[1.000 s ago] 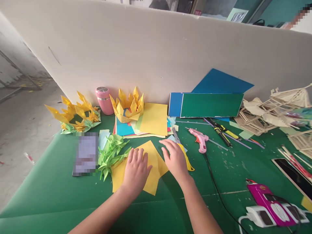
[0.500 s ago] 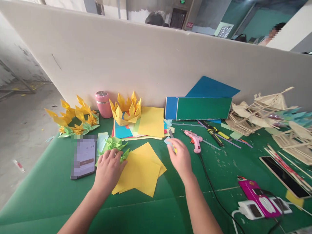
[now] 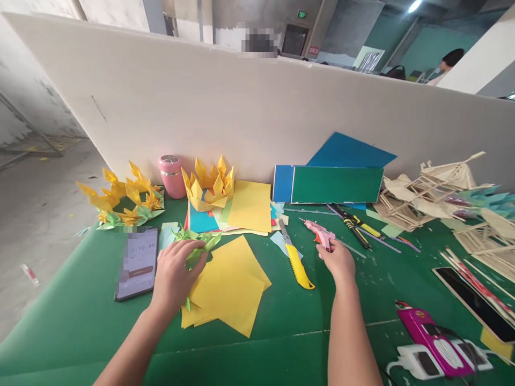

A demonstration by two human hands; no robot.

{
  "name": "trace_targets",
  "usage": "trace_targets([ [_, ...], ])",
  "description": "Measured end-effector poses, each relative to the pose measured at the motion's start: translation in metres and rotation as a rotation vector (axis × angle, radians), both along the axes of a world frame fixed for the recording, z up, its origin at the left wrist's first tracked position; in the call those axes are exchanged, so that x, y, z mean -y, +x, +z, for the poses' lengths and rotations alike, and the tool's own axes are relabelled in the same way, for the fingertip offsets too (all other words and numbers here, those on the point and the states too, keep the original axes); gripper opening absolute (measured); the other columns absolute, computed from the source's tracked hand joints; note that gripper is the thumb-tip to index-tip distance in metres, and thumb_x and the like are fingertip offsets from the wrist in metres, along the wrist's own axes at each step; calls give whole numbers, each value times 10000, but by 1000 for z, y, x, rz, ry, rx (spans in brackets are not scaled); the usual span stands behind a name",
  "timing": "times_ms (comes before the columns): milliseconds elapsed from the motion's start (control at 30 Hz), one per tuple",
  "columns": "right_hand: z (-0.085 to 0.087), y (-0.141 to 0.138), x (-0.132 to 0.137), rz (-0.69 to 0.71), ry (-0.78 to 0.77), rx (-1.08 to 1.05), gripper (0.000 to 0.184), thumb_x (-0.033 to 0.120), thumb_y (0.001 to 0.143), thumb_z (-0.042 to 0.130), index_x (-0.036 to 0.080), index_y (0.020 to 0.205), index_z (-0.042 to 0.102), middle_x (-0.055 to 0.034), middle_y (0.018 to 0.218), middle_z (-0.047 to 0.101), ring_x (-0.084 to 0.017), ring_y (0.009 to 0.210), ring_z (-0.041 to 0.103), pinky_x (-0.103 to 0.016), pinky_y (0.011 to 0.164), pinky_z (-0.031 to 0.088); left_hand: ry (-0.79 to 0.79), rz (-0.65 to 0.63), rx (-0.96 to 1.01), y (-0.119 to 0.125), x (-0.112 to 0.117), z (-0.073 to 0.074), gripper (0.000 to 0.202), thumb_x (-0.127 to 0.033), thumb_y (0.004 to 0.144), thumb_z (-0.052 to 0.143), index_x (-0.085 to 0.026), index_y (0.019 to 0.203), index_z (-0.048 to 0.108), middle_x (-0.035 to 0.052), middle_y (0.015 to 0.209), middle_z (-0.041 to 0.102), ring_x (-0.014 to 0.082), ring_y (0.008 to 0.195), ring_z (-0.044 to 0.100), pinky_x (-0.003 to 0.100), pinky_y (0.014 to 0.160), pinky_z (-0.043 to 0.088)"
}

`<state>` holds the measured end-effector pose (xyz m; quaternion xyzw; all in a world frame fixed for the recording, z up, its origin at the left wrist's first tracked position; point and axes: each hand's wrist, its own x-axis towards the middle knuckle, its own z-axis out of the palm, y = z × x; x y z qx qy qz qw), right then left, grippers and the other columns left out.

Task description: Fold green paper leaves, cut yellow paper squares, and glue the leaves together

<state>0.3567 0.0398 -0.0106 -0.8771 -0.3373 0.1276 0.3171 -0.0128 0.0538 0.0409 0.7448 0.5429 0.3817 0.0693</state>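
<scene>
My left hand [image 3: 174, 273] is closed around green folded-paper pieces [image 3: 200, 244] at the left edge of a loose pile of yellow paper squares [image 3: 231, 284]. My right hand [image 3: 338, 261] rests on the handle of a pink glue gun [image 3: 319, 234] with its fingers curled round it. A yellow utility knife [image 3: 296, 260] lies between the two hands on the green table [image 3: 257, 354].
A phone [image 3: 137, 262] lies left of my left hand. Behind it are yellow origami flowers [image 3: 120, 195], a pink cup [image 3: 172, 176], a yellow paper crown [image 3: 209, 185] and stacked coloured paper [image 3: 249, 206]. Wooden stick models [image 3: 438, 193], a power strip [image 3: 438, 356] and a magenta device [image 3: 430, 332] sit right.
My right hand has moved right from the knife to the glue gun. My left hand slid off the yellow paper onto the green folded pieces and closed on them.
</scene>
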Motion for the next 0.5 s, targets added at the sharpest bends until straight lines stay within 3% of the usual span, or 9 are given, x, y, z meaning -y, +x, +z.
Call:
trace_targets([
  [133, 8, 2, 2, -32, 15, -138, 143, 278, 588, 585, 175, 631, 673, -34, 479, 607, -233, 501, 582, -304, 491, 382, -222, -30, 532, 14, 2, 7, 190, -338, 722, 660, -238, 884, 661, 17, 821, 677, 196, 806, 607, 324, 748, 458],
  [233, 17, -1, 7, -70, 117, -212, 248, 325, 600, 579, 148, 740, 681, -28, 515, 611, -221, 534, 598, -297, 492, 415, -515, -193, 988, 30, 4, 10, 312, -438, 685, 721, -237, 918, 673, 26, 873, 683, 205, 868, 617, 330, 795, 473],
  [333, 27, -16, 13, -76, 251, -271, 391, 397, 634, 563, 157, 934, 635, -31, 707, 666, -185, 623, 627, -269, 528, 465, -743, -334, 1347, 46, 6, 9, 364, -423, 637, 785, -239, 933, 683, 27, 962, 691, 221, 953, 624, 356, 876, 477],
  [433, 35, -43, 20, 95, 526, -594, 421, 431, 635, 627, 209, 985, 557, -21, 862, 675, -135, 610, 617, -216, 462, 453, -914, -455, 1600, 56, 6, 4, 308, -382, 648, 796, -234, 894, 685, 1, 933, 682, 199, 934, 636, 372, 889, 501],
  [500, 38, -63, 26, 192, 578, -777, 332, 416, 636, 664, 205, 863, 545, 19, 701, 629, -77, 443, 496, -173, 356, 342, -1014, -495, 1693, 60, 5, -2, 287, -355, 643, 807, -221, 865, 684, -14, 859, 669, 161, 863, 641, 342, 865, 520],
])
